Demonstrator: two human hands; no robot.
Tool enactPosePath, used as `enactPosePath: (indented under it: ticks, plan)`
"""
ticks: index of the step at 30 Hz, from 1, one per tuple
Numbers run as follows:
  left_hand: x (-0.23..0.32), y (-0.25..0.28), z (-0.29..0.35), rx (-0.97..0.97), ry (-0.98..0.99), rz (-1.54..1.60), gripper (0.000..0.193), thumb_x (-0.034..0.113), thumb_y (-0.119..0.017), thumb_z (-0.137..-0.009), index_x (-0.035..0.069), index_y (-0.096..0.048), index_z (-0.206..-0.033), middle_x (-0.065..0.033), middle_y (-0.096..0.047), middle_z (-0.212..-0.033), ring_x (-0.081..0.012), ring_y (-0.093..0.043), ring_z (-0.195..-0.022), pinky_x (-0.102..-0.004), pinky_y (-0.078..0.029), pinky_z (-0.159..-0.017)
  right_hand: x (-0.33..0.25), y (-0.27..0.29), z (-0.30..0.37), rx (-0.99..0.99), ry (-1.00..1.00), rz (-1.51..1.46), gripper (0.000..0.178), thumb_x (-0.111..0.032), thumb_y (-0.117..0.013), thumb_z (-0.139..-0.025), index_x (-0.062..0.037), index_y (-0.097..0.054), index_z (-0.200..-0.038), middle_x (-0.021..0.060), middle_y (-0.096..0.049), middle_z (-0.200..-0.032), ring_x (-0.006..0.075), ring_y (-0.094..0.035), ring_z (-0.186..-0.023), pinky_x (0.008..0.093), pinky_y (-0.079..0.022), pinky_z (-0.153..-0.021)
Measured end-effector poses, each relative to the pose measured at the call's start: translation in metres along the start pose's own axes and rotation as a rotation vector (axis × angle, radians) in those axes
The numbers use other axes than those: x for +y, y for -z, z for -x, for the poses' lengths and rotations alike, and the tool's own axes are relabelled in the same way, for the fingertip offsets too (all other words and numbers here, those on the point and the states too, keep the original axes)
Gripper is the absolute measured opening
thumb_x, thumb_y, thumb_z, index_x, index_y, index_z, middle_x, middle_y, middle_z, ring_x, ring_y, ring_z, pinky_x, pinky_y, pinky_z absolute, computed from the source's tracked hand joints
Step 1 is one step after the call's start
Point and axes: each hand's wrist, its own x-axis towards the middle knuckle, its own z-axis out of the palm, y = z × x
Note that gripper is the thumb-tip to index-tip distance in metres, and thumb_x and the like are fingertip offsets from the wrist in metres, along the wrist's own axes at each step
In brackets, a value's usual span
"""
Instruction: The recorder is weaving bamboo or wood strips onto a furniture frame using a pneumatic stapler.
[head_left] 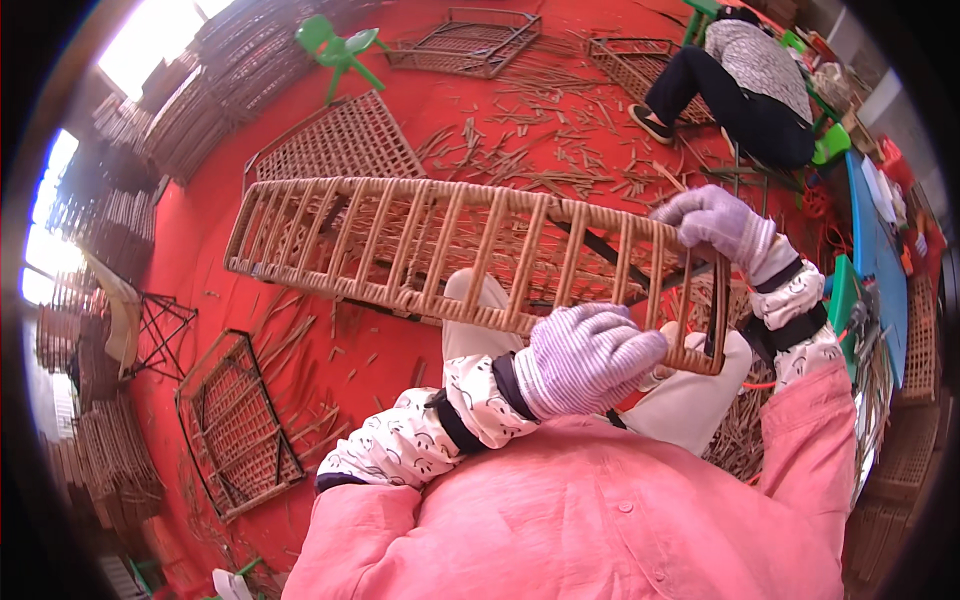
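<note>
A long woven rattan frame (500, 240), light brown with cane-wrapped rails and evenly spaced rungs, lies across my lap, tilted on its side. My left hand (590, 360), in a striped lilac glove, is closed round its near rail close to the right end. At the far corner of that end, my right hand (722, 222), gloved alike, grips the upper rail with bent fingers. A thin cane strip (672, 178) sticks up beside its fingertips; whether the hand holds it I cannot tell. Dark bars show inside the frame.
Loose cane offcuts (540, 125) litter the red floor (230, 250). Other woven frames (340, 140) lie ahead and to the left. A green chair (338, 50) stands far off. At the upper right a person (745, 80) sits bent over. A blue board (880, 260) stands right.
</note>
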Motion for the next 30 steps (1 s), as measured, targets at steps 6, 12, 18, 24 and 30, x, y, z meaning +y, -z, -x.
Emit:
enactPosePath:
  ticks: [6,12,18,24,30]
  plan:
    - [0.000,0.002,0.008,0.013,0.020,0.021,0.030,0.011,-0.066,-0.065,0.007,-0.060,-0.094,-0.0049,-0.062,-0.074,-0.0228,-0.063,-0.071,-0.0335,-0.053,-0.070,-0.004,-0.005,-0.002,-0.011,0.016,-0.059,0.028,-0.008,-0.052,-0.064,0.0035,-0.059,-0.088,0.0045,-0.056,-0.070,0.0134,-0.056,-0.058,0.0269,-0.050,-0.053]
    - [-0.005,-0.005,0.005,0.169,-0.035,0.033,0.020,0.014,-0.062,-0.068,0.009,-0.056,-0.086,-0.0043,-0.058,-0.066,-0.0217,-0.061,-0.064,-0.0323,-0.051,-0.057,0.014,0.007,0.002,0.089,0.016,-0.038,0.026,-0.004,-0.053,-0.066,0.0027,-0.060,-0.091,0.0083,-0.062,-0.084,0.0170,-0.061,-0.078,0.0282,-0.049,-0.074]
    - [-0.022,0.002,-0.014,0.048,0.058,-0.029,0.011,0.004,-0.065,-0.067,0.005,-0.061,-0.077,-0.0061,-0.061,-0.066,-0.0246,-0.063,-0.065,-0.0343,-0.050,-0.057,0.044,0.020,0.010,0.610,0.263,-0.449,0.024,-0.019,-0.047,-0.089,-0.0023,-0.057,-0.103,0.0089,-0.061,-0.097,0.0203,-0.062,-0.077,0.0328,-0.051,-0.070]
    - [-0.043,-0.008,-0.035,-0.024,0.070,-0.003,0.012,-0.003,-0.066,-0.070,0.000,-0.060,-0.079,-0.0116,-0.063,-0.073,-0.0257,-0.063,-0.068,-0.0317,-0.051,-0.065,0.103,0.021,0.028,0.516,0.226,-0.745,0.025,-0.020,-0.047,-0.090,-0.0028,-0.055,-0.107,0.0091,-0.061,-0.099,0.0209,-0.063,-0.072,0.0340,-0.053,-0.065]
    - [-0.032,-0.017,-0.029,-0.071,0.108,0.002,0.014,-0.007,-0.065,-0.072,-0.003,-0.059,-0.084,-0.0143,-0.063,-0.075,-0.0181,-0.063,-0.062,-0.0271,-0.051,-0.058,0.106,-0.002,0.012,0.456,0.383,-0.885,0.025,-0.023,-0.053,-0.089,-0.0055,-0.057,-0.106,0.0026,-0.062,-0.090,0.0160,-0.062,-0.071,0.0296,-0.053,-0.060]
